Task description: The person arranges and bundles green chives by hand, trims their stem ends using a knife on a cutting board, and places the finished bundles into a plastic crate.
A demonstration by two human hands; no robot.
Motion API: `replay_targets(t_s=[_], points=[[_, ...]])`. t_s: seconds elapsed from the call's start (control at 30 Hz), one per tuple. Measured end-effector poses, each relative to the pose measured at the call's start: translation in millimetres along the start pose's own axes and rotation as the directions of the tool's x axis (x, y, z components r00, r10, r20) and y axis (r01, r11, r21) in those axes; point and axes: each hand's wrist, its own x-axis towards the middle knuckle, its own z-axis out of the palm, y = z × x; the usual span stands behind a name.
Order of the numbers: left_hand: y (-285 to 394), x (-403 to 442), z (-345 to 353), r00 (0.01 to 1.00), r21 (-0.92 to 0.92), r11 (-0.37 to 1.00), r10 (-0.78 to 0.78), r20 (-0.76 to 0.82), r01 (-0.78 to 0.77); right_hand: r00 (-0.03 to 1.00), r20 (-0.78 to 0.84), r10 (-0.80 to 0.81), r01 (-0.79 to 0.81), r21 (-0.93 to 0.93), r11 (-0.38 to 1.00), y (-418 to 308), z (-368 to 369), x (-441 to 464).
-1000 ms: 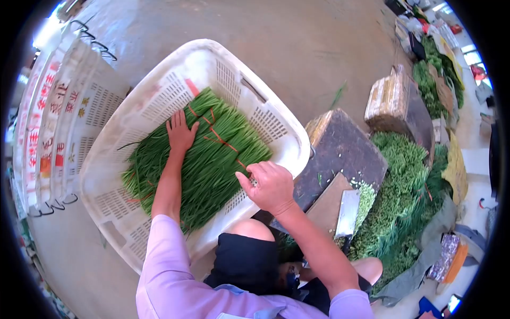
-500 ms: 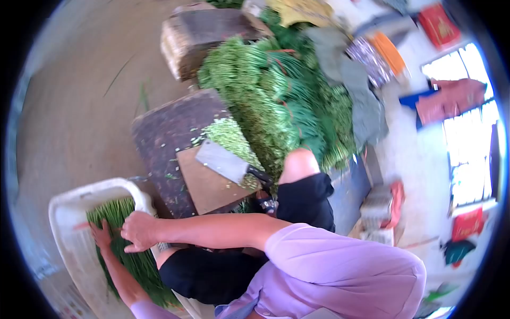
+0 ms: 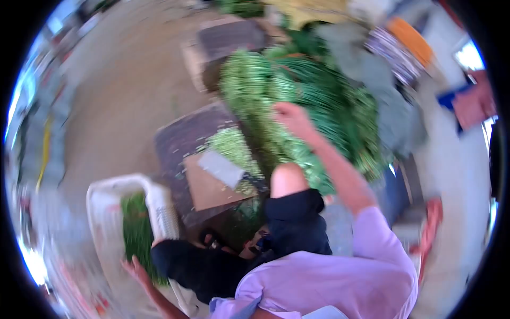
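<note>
My right hand (image 3: 296, 121) is above the big heap of bundled long green stems (image 3: 313, 85), which look like chives or garlic stems. Motion blurs its fingers, so I cannot make out their grip. Down at the lower left, my left hand (image 3: 137, 270) is open, fingers apart, beside the white plastic basket (image 3: 162, 207). Cut lengths of green stems (image 3: 137, 234) lie inside that basket. A cleaver (image 3: 220, 169) rests flat on a brown cutting board (image 3: 204, 194), next to a pile of pale chopped pieces (image 3: 231, 143).
Board and chopped pieces sit on a dark, low table (image 3: 175, 143) between the basket and the heap. A box with a dark top (image 3: 234, 40) stands behind. Grey cloth (image 3: 393, 114) covers part of the heap's right side. My bent knee (image 3: 288, 181) is close to the table.
My right hand has moved from the basket across to the green heap. My left hand has drawn back from the stems in the basket toward me. The view has shifted left.
</note>
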Motion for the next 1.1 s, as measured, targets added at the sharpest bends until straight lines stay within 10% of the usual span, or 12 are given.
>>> replay_targets(t_s=[0.17,0.23,0.43,0.8,0.9,0.97,1.1], points=[[-62.5,-109.6,-31.0,0.918,0.586,0.793,0.341,-0.202,-0.166,0.908,0.324,-0.265,0.394,-0.448,0.803,167.0,-30.2,33.9],[11.1,-148.7,-32.5,0.935,0.013,1.0,0.006,-0.354,-0.002,0.884,0.432,-0.177,0.4,-0.506,0.764,202.0,-19.3,35.9],[-6.9,-233.0,-59.7,0.861,-0.019,0.99,-0.13,-0.492,0.139,0.854,0.52,-0.008,0.375,-0.605,0.702,280.7,-25.4,87.0],[-15.4,-290.3,-57.2,0.738,-0.318,0.946,-0.253,-0.625,0.055,0.807,0.586,0.075,0.308,-0.524,0.794,176.6,-45.1,55.4],[9.4,-282.2,-63.4,0.77,-0.306,0.948,-0.257,-0.585,0.084,0.917,0.367,-0.156,0.326,-0.463,0.824,160.0,-45.6,26.0],[30.4,-253.9,-64.0,0.734,-0.021,0.998,0.026,-0.678,-0.055,0.847,0.382,-0.37,0.468,-0.206,0.859,97.2,-51.1,10.3],[152.8,-220.6,-61.7,0.878,-0.505,0.804,0.044,-0.476,-0.314,0.948,0.179,-0.264,0.3,-0.211,0.93,-25.9,-78.7,-11.5]])
